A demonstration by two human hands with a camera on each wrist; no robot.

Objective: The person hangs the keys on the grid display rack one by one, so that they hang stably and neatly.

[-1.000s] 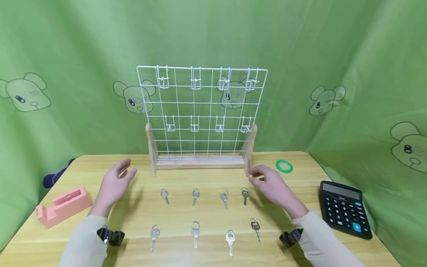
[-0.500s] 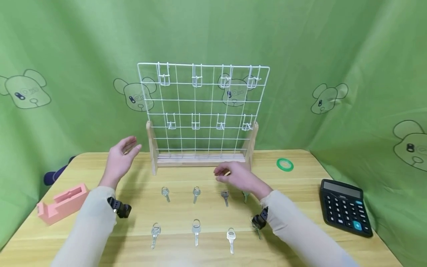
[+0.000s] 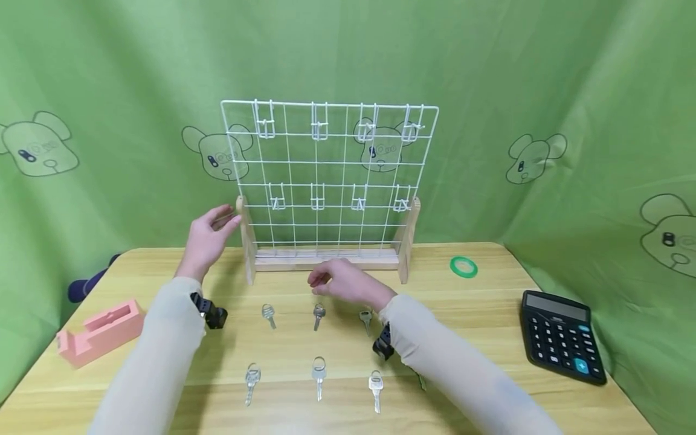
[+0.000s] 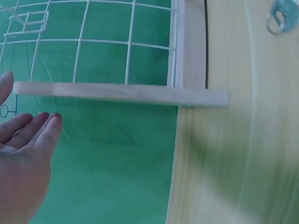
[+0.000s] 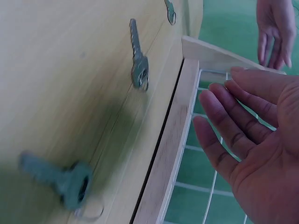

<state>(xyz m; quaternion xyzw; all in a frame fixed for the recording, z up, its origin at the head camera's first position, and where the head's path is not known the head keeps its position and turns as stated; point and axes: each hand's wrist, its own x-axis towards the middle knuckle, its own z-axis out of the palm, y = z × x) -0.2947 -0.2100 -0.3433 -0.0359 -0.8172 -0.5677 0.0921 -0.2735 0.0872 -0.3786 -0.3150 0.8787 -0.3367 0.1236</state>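
with left grip [image 3: 208, 243] and right grip [image 3: 347, 282] loosely spread, holding nothing; seemingly unstarted, with visible keys [image 3: 319, 375] on surface [image 3: 478, 314], off hooks [image 3: 319, 130].

1. The right sleeve [image 3: 451, 356] hides most of one key [image 3: 422, 382].
2. The left wrist view's edge cuts off some left fingers [image 4: 14, 126].
3. The lower key [image 5: 70, 184] blurs in the right wrist view.
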